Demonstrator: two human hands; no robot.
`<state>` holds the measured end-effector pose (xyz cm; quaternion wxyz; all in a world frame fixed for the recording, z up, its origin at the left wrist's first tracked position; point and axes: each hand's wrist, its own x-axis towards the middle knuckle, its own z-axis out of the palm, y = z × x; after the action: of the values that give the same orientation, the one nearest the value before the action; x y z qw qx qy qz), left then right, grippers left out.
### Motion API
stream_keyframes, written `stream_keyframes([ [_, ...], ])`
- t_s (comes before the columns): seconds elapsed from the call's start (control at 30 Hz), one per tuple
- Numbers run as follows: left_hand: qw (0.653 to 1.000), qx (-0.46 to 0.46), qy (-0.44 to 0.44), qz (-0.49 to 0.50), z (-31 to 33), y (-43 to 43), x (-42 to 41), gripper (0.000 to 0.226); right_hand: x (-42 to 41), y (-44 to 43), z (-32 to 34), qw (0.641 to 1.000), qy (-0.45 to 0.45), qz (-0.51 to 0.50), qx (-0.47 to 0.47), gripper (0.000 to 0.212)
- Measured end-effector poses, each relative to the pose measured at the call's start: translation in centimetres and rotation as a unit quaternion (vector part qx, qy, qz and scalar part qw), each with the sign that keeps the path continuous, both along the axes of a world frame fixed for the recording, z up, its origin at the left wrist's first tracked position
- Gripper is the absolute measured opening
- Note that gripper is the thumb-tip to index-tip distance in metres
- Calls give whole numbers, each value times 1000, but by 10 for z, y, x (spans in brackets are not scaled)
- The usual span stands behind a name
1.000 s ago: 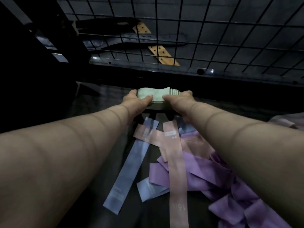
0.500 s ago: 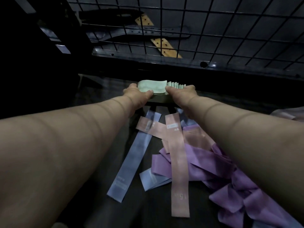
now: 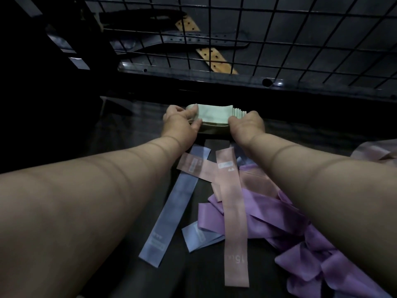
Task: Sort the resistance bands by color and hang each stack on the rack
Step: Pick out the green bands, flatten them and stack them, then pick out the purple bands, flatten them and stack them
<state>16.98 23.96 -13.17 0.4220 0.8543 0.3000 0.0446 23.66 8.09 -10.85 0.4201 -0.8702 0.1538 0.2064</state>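
Below the wire rack [image 3: 257, 35], both hands, left [image 3: 179, 123] and right [image 3: 247, 124], clamp the green band stack [image 3: 211, 116] on the counter [image 3: 120, 134]; squaring edges evenly before lifting seems wise.

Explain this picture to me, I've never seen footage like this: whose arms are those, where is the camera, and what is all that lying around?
There is no machine here: these are a person's two bare arms, filmed by one wide-angle camera worn on the head, looking forward and down. That is why the arms reach in from the bottom edge. The left hand and the right hand each grip one end of a stack of green bands, stretchy exercise loops, toward the far side of the dark table. Nearer the camera, unsorted bands lie loose: two blue bands, two pink bands crossing each other, and a tangle of purple bands. Beyond the table stands a wire rack, a grid of dark bars.
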Motion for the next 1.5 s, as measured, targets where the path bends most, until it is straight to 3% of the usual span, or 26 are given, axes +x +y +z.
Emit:
stream_keyframes([
  [0.2,997,41,-16,-66,3,-6,-2,33,-4,-5,-8,1000,-9,-12,6,41],
  [0.4,981,-177,-52,66,14,-19,2,33,-1,-3,-5,1000,24,-16,11,46],
  [0.53,957,-265,-64,98,22,-19,8,37,0,-5,-3,997,55,-23,51,47],
  [0.67,994,-107,-24,20,17,-17,5,32,1,-7,-2,994,71,-24,76,47],
  [0.77,999,-23,2,-32,17,-18,2,33,0,-7,2,995,53,-13,86,52],
  [1.17,997,33,15,-65,29,-8,-7,42,-12,-2,7,993,56,-26,97,103],
  [1.23,996,45,14,-70,29,-6,-8,41,-15,-3,10,996,40,-39,70,91],
  [1.33,996,57,-2,-63,31,-5,-15,31,-30,-19,14,997,-66,-45,-21,47],
  [1.43,975,192,-15,-108,32,-13,-36,33,-62,-39,16,986,-112,97,-75,14],
  [1.5,955,250,-47,-152,27,-19,-56,35,-85,-51,13,960,-71,220,-155,16],
])
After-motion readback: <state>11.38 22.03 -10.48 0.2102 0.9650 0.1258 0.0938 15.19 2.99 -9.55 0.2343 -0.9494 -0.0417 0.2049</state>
